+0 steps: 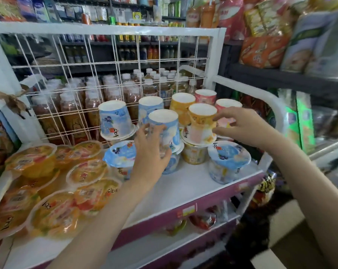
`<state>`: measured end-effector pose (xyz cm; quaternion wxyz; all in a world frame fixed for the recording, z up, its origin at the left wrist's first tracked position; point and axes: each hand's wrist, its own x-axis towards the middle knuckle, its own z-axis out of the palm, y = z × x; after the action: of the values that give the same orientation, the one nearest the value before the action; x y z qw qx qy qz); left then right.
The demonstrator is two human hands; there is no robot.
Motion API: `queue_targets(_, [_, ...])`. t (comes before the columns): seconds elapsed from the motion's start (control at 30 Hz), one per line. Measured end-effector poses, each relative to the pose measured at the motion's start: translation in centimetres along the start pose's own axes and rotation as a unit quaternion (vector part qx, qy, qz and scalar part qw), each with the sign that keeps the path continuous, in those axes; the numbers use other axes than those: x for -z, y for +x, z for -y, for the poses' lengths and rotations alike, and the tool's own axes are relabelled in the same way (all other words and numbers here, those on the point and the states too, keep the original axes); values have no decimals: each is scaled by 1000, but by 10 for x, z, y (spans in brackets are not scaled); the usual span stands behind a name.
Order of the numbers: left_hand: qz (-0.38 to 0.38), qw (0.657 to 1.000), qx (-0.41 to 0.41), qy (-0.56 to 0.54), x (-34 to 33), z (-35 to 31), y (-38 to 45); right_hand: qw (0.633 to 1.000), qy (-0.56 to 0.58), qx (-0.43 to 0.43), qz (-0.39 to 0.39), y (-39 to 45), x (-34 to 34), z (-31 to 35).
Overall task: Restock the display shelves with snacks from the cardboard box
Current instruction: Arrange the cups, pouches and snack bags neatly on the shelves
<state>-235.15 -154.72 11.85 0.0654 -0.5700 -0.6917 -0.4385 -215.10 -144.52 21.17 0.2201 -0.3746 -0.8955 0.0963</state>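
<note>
Centre frame: left hand (pixel 152 146) curled round inverted blue cup (pixel 165 131), right hand (pixel 240 126) pinching orange cup (pixel 202 123); light, thin-walled, likely crushable, best gripped mid-wall.

Soft even daylight; edges bowed and smeared; overall slightly blurry.

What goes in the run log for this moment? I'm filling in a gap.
stage: stacking cups | left hand: grips blue cup | right hand: fingers on orange cup | shelf: cups inverted on upright ones
</note>
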Motion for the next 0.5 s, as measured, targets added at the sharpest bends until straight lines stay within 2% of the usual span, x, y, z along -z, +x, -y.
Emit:
queue_targets(0.07, [16,999,19,28,-8,-5,-2,998,-37,-39,-25,-12,-3,-16])
queue_targets(0.1, [21,999,25,36,-9,-7,-3,996,-52,-66,-4,-18,-6,-22])
queue_targets(0.2, [34,998,17,55,-7,-8,-10,983,-59,-110,134,-30,-20,-33])
queue_targets(0.27, [32,997,2,71,-4,-8,-18,977,-32,-114,177,-33,-35,-36])
queue_targets(0.43, [25,998,-15,54,1,-6,-36,980,-54,-119,148,-30,-53,-41])
queue_targets(0.5, [35,999,-15,37,7,-4,-38,983,-30,-114,141,-30,-53,-39])
